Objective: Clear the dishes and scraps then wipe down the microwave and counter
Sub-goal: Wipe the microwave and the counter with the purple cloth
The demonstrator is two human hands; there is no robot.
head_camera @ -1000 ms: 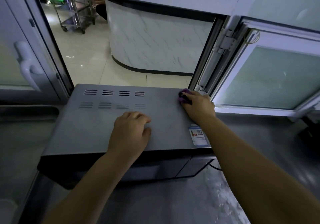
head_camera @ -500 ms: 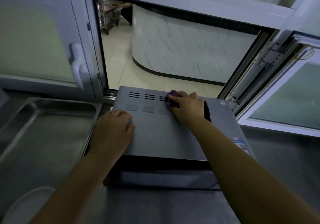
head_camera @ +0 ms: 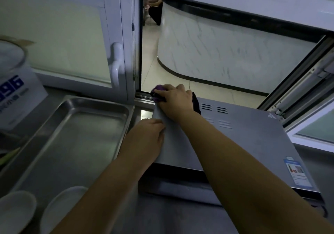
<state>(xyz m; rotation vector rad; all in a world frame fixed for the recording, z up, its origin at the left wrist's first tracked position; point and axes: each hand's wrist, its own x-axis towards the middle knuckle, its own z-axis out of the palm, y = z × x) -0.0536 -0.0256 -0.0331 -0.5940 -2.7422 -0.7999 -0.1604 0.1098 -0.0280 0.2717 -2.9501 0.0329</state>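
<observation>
- Wiping of the microwave (head_camera: 244,143) top is judged the step in hand.
- Purple cloth (head_camera: 159,89) is gripped by the right hand (head_camera: 176,99) at the microwave's far left corner.
- Left hand (head_camera: 146,139) is laid flat, holding nothing, on its left edge.
- Next, the counter (head_camera: 180,219) in front of it is to be wiped.

Your grey microwave (head_camera: 244,143) sits on the steel counter (head_camera: 180,219) below the open window, vent slots along its top's far edge and a blue label at the near right corner. Your purple and black cloth (head_camera: 159,91) is bunched on the top's far left corner.
</observation>
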